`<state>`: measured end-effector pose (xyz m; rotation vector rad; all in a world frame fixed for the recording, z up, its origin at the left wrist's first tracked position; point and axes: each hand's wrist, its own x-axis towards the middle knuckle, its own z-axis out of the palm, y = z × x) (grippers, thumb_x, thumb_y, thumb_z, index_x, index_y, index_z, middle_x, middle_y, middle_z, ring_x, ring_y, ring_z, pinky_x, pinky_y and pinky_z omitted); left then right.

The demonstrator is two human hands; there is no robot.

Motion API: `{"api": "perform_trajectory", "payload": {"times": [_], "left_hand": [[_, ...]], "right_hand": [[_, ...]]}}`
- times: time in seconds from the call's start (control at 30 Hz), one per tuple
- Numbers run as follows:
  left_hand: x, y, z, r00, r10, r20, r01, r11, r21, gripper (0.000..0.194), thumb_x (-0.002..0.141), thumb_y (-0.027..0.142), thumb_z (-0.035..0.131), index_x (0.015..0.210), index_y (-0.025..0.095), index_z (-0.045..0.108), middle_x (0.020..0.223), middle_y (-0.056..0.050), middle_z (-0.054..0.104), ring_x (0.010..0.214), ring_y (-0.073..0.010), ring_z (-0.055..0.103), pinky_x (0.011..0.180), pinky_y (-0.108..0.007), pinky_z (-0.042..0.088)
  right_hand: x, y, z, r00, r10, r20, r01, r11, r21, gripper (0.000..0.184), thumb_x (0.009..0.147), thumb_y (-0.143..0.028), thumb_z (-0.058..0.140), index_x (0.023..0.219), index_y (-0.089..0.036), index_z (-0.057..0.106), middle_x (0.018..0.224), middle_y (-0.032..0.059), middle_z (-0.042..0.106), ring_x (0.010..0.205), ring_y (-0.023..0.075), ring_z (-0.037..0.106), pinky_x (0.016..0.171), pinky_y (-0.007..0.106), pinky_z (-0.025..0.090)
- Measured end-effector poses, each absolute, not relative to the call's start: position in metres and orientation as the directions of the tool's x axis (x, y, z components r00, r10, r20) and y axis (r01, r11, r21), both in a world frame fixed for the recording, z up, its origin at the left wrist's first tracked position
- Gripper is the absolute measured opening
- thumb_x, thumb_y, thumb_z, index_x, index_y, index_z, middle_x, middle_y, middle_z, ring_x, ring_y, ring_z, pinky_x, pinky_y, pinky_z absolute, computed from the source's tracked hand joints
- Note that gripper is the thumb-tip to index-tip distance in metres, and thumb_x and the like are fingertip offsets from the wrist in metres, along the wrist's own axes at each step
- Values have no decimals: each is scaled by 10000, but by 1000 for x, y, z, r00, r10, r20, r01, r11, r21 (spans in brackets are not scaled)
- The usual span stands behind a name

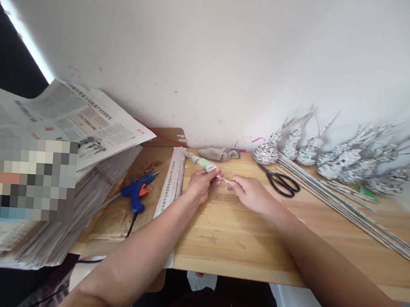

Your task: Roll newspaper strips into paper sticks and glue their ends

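Observation:
My left hand [200, 185] is closed in a pinch around a rolled newspaper tube [201, 162] that lies on the wooden table [241, 240] and points toward the wall. My right hand [250, 193] is also pinched, holding a thin white strip [223, 179] that runs from the tube's near end. The two hands are almost touching at the middle of the table.
A blue glue gun [136, 191] lies on cardboard to the left, beside a folded newspaper strip [170, 183]. Black scissors [280, 181], a grey rag [217, 153], long paper sticks [345, 207] and several woven paper figures [345, 161] stand right. A newspaper stack [50, 161] is far left.

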<state>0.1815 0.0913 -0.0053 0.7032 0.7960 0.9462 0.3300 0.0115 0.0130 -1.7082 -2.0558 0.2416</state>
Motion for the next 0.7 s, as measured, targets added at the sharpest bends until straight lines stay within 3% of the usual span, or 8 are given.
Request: {"api": "perform_trajectory", "payload": {"times": [0.1, 0.17, 0.33, 0.47, 0.5, 0.57, 0.63, 0.7], "left_hand": [[182, 91, -5, 352, 894, -276, -430, 416, 801, 148, 695, 171, 715, 768, 65, 641, 676, -69, 659, 491, -60, 575, 469, -138, 506], [182, 90, -5, 355, 895, -270, -438, 414, 798, 144, 698, 172, 713, 761, 67, 637, 674, -66, 657, 487, -59, 573, 466, -138, 506], [181, 91, -4, 369, 893, -260, -443, 414, 795, 138, 698, 165, 710, 766, 72, 636, 685, -68, 659, 492, -63, 577, 468, -139, 509], [180, 94, -4, 327, 908, -261, -452, 393, 801, 129, 702, 159, 703, 777, 76, 638, 679, -61, 658, 488, -58, 572, 469, -135, 504], [180, 95, -4, 318, 912, -258, -456, 386, 802, 123, 705, 159, 700, 770, 76, 637, 672, -58, 655, 485, -55, 568, 468, -133, 501], [180, 96, -4, 309, 918, -249, -466, 374, 802, 109, 711, 159, 693, 753, 76, 636, 658, -49, 647, 485, -51, 562, 468, -128, 497], [180, 97, -5, 307, 922, -236, -484, 365, 795, 109, 705, 159, 698, 744, 79, 635, 656, -41, 644, 492, -48, 560, 474, -126, 495], [180, 97, -6, 304, 926, -225, -500, 356, 789, 119, 694, 165, 708, 743, 83, 636, 661, -36, 643, 502, -50, 562, 482, -130, 498]], "right_hand": [[328, 11, 14, -121, 943, 309, 905, 233, -355, 207, 875, -357, 480, 926, -190, 590, 841, 45, 669, 736, 161, 594, 647, 243, 359], [327, 10, 15, -121, 940, 317, 910, 233, -343, 228, 902, -341, 427, 888, -191, 598, 792, 39, 665, 699, 155, 588, 632, 244, 355], [330, 12, 14, -96, 956, 277, 870, 216, -444, 296, 924, -305, 371, 816, -196, 624, 712, 24, 658, 634, 142, 576, 605, 243, 361], [326, 10, 26, 41, 880, 473, 848, 220, -482, 235, 863, -360, 501, 787, -178, 629, 756, 54, 647, 751, 177, 576, 696, 276, 396], [323, 7, 33, 86, 872, 481, 809, 221, -544, 260, 853, -387, 515, 753, -172, 624, 732, 53, 638, 735, 175, 576, 691, 278, 405], [314, -5, 53, 94, 932, 351, 629, 217, -746, 340, 868, -430, 481, 701, -163, 608, 643, 33, 611, 599, 141, 561, 592, 258, 417], [304, -24, 71, -122, 972, 201, 336, 231, -913, 393, 904, -430, 411, 709, -152, 608, 632, 30, 618, 558, 121, 574, 562, 244, 435], [297, -46, 78, -404, 903, 145, 154, 224, -962, 362, 932, -394, 371, 936, -157, 645, 709, 43, 665, 677, 135, 630, 667, 262, 470]]}}
